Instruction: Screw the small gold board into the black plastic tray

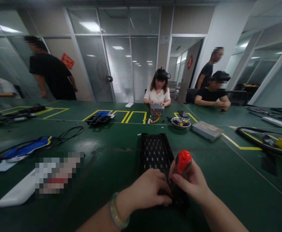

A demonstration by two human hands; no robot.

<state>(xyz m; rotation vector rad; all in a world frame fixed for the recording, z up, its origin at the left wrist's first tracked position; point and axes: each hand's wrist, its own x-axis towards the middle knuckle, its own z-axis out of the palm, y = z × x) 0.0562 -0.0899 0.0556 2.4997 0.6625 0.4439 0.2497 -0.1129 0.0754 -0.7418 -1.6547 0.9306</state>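
Observation:
My right hand (194, 180) is wrapped round a screwdriver (185, 158) with a red and black handle. Its handle end points up toward me, and the shaft is mostly hidden in shadow below the fingers. Under both hands lies a long black tray-like frame (155, 146) with rows of small light metallic spots inside. My left hand (152, 187) bends over the near end of this frame, fingers curled and thumb tucked close to the tips. Whatever those fingertips hold is too dark and small to make out. A pale bangle (118, 211) circles my left wrist.
Right of the frame stand a metal bowl (180, 124) of small tools and a grey metal box (206, 130). A white case (17, 190) and a blue item with cables (29, 148) lie left. Opposite, a seated person handles a wired grey box (157, 109). Others sit or stand around.

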